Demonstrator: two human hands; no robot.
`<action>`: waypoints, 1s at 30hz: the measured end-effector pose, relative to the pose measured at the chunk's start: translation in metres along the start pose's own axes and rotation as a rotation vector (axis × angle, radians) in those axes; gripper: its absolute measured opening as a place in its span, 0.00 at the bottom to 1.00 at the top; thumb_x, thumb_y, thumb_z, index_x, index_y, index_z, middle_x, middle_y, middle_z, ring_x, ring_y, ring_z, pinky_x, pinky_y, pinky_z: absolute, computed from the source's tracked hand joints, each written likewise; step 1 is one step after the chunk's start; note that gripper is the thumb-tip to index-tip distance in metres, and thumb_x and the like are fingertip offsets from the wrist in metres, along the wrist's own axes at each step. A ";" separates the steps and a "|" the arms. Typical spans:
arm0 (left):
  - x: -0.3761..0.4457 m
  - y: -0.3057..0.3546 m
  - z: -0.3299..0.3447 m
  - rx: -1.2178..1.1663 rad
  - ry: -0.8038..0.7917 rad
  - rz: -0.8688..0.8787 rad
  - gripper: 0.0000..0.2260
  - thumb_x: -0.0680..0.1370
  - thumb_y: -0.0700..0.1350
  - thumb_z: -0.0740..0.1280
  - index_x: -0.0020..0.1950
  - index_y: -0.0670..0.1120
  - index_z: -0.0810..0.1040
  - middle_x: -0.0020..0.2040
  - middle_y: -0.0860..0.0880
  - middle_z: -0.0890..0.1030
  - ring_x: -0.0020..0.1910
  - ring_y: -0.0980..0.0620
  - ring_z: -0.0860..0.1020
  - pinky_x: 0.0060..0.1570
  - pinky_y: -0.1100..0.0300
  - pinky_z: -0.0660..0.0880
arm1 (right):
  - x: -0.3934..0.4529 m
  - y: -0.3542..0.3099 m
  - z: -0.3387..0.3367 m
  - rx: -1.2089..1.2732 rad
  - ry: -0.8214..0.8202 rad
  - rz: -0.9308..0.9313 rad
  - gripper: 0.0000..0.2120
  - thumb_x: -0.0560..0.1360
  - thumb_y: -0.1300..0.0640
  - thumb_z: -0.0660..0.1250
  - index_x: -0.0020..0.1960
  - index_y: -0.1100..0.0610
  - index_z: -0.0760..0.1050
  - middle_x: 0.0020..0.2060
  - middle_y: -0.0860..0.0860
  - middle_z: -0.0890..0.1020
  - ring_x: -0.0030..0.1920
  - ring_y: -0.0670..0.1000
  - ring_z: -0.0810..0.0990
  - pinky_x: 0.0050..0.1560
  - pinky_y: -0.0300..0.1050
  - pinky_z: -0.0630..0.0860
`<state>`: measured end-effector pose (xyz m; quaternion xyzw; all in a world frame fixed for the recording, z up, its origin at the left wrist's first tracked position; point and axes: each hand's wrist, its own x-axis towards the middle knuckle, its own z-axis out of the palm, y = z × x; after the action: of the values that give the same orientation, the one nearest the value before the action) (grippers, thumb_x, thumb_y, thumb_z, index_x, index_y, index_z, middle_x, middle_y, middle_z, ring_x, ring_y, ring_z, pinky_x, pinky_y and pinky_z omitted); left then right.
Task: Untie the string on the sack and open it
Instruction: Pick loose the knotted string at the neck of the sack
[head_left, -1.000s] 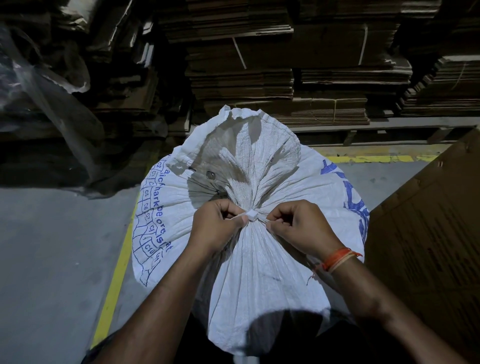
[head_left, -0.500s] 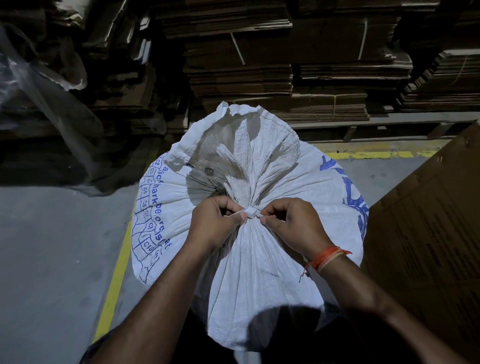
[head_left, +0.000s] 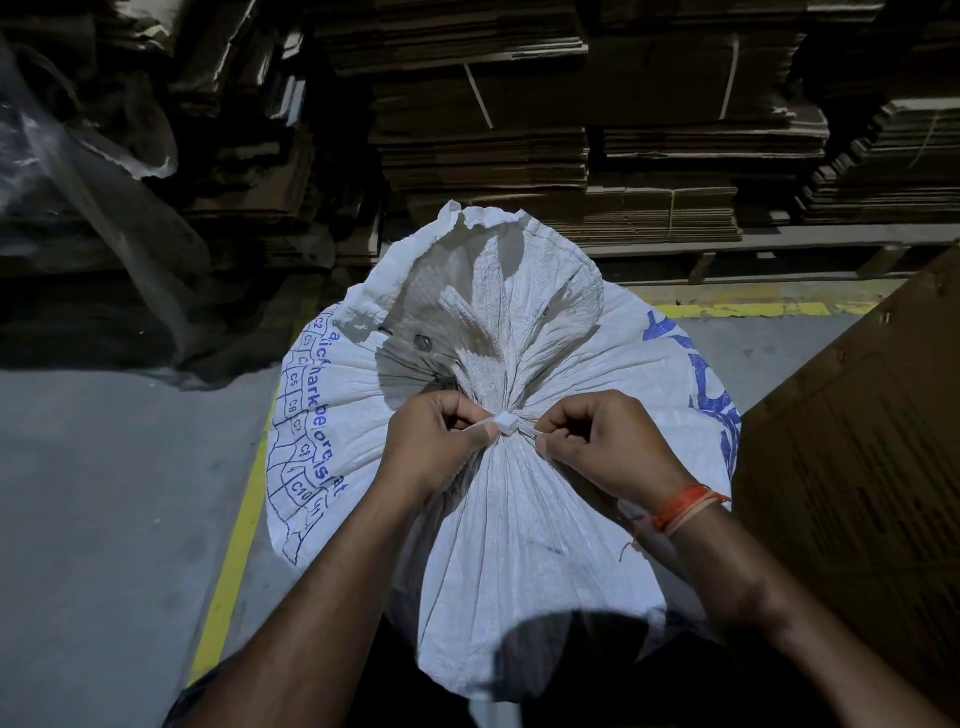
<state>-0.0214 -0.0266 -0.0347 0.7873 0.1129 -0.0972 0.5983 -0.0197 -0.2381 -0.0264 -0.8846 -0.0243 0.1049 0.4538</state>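
My left hand (head_left: 436, 447) and right hand (head_left: 602, 441) each pinch an end of the thin white string (head_left: 505, 425) cinching the soft, crinkly white woven sack (head_left: 519, 545); I'd pick at its tight, slippery knot.

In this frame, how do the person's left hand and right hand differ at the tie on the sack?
The left hand pinches a strand of the white string right beside the knot; the right hand pinches its strand a little further from the knot. The right wrist wears an orange thread band; the left wrist is bare. Both hands have curled fingers and sit at the gathered neck of the white woven sack, which is still tied.
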 end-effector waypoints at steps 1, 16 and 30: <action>0.000 -0.001 0.000 -0.003 0.000 -0.002 0.05 0.72 0.39 0.79 0.38 0.46 0.87 0.34 0.50 0.83 0.34 0.54 0.76 0.37 0.61 0.72 | 0.000 0.000 0.000 -0.003 0.002 -0.003 0.03 0.71 0.61 0.77 0.41 0.54 0.87 0.33 0.45 0.86 0.34 0.37 0.79 0.39 0.31 0.74; 0.001 -0.003 0.001 0.036 0.018 0.003 0.03 0.72 0.40 0.79 0.40 0.45 0.87 0.35 0.49 0.85 0.35 0.54 0.79 0.40 0.59 0.74 | 0.001 0.000 0.025 -0.055 0.153 -0.041 0.02 0.72 0.53 0.77 0.41 0.50 0.86 0.35 0.43 0.86 0.39 0.41 0.84 0.43 0.41 0.79; 0.002 -0.004 0.001 -0.028 -0.002 -0.015 0.06 0.66 0.48 0.80 0.38 0.48 0.88 0.34 0.49 0.84 0.35 0.52 0.77 0.41 0.56 0.73 | -0.001 -0.002 -0.001 -0.004 0.029 0.001 0.03 0.70 0.59 0.78 0.38 0.53 0.86 0.34 0.46 0.87 0.36 0.40 0.82 0.39 0.34 0.76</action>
<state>-0.0210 -0.0267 -0.0389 0.7779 0.1196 -0.1010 0.6086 -0.0199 -0.2376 -0.0242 -0.8870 -0.0174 0.0920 0.4522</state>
